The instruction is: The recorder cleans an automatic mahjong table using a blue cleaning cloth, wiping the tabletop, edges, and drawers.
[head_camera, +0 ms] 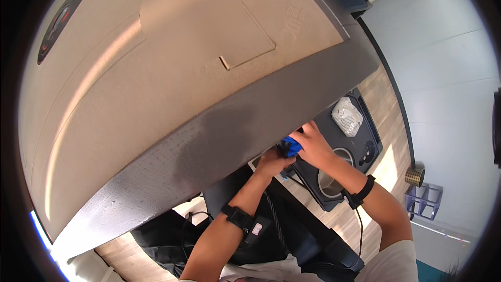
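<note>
My right hand (316, 147) grips a crumpled blue and black item (291, 145) just below the front edge of the table (238, 117). From the other side, my left hand (271, 163) holds the same item, its fingers curled around the darker part. The table edge covers part of the item and some fingertips, so what exactly it is stays unclear. Each forearm carries a black strap with a small device (238, 218). A tan mat (164, 82) spreads over most of the tabletop above my hands.
To the right of my hands stands a dark side table (327, 125) with a white patterned packet (347, 117) and a round, pale-rimmed opening (320, 182). A patterned gold cup (415, 177) and a purple compartment rack (424, 200) sit by the pale wall. A cable (360, 235) hangs from my right forearm.
</note>
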Tool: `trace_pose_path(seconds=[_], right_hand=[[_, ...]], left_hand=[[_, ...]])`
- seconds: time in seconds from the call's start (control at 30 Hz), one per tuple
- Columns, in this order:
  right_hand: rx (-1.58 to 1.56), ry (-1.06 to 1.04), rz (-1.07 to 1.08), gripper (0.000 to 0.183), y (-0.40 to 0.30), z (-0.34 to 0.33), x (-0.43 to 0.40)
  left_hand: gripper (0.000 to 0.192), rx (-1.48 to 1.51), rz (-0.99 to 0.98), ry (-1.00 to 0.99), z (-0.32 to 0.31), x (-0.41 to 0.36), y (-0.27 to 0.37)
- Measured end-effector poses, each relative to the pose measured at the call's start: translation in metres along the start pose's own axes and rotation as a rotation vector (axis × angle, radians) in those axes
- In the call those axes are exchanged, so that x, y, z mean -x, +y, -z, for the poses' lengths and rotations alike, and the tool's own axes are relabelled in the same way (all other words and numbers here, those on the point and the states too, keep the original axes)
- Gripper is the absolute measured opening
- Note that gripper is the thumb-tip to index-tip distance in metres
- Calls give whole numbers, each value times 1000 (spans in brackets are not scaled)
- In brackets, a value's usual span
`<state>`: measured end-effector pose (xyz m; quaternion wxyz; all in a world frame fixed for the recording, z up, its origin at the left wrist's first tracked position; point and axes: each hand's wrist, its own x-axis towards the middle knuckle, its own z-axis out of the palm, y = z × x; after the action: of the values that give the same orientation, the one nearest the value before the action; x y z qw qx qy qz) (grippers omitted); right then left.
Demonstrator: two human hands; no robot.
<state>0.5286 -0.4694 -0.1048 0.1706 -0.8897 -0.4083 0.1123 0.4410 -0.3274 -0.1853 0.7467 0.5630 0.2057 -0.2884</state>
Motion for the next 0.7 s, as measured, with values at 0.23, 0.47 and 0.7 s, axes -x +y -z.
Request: trace_pose_path(seconds=[0.23,0.47,0.7], right_hand=[[-2,-160,-87,46,21,24,79],[172,278,-455,42,36,28,213],[43,359,-718,49,88,-9,316]], left_hand=[[42,-152,-34,66,7,-9,-2],[32,62,-172,226,4,-21,-28],[44,-22,-120,147,-5,-31,-27]])
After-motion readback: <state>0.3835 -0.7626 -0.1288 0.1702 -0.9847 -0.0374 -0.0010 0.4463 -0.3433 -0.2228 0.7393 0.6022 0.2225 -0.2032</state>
